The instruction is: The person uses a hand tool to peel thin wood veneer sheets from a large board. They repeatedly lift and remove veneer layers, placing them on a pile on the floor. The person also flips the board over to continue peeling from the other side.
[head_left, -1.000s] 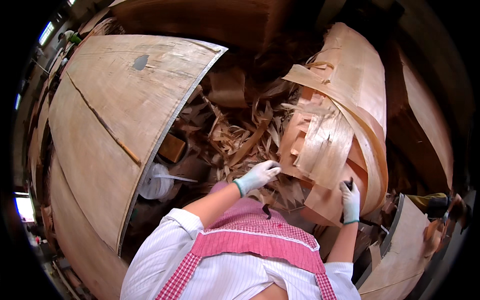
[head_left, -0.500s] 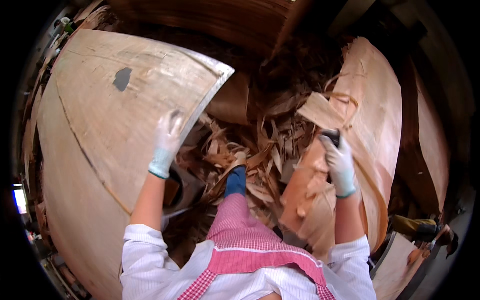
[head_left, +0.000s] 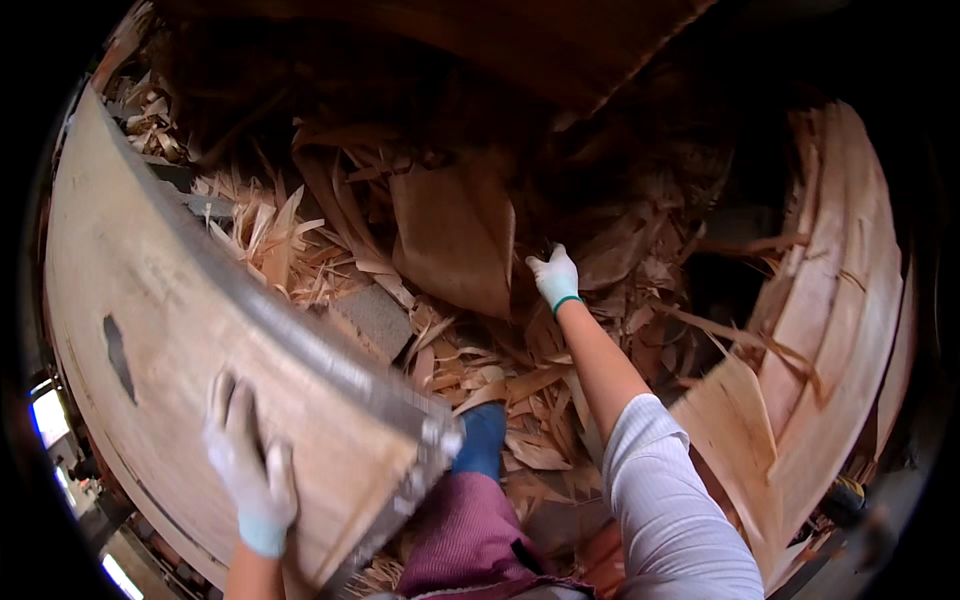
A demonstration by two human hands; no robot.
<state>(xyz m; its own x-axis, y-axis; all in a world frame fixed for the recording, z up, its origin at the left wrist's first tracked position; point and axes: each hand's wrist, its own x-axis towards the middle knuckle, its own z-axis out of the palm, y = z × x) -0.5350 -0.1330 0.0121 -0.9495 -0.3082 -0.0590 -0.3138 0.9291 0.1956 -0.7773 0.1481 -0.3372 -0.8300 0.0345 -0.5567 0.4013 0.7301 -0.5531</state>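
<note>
Pretty basic getup tbh: white gloves (head_left: pixel 556 277), the right one green-edged, a white finely striped sleeve (head_left: pixel 670 490), pinkish-purple patterned legwear (head_left: pixel 465 530), blue footwear (head_left: pixel 481 442).

Beyond the fingers of the left hand (head_left: pixel 245 465), the pale board (head_left: pixel 180 310) leaves an unobstructed run, reaching rightward to its grey edge (head_left: pixel 300 330). Immediately left of the fingers of the right hand (head_left: pixel 556 277), a curved veneer sheet (head_left: pixel 455 235) stands in the way, and loose shavings (head_left: pixel 470 365) crowd nearer the body; past those fingers, it is too dim to judge clearance.
</note>
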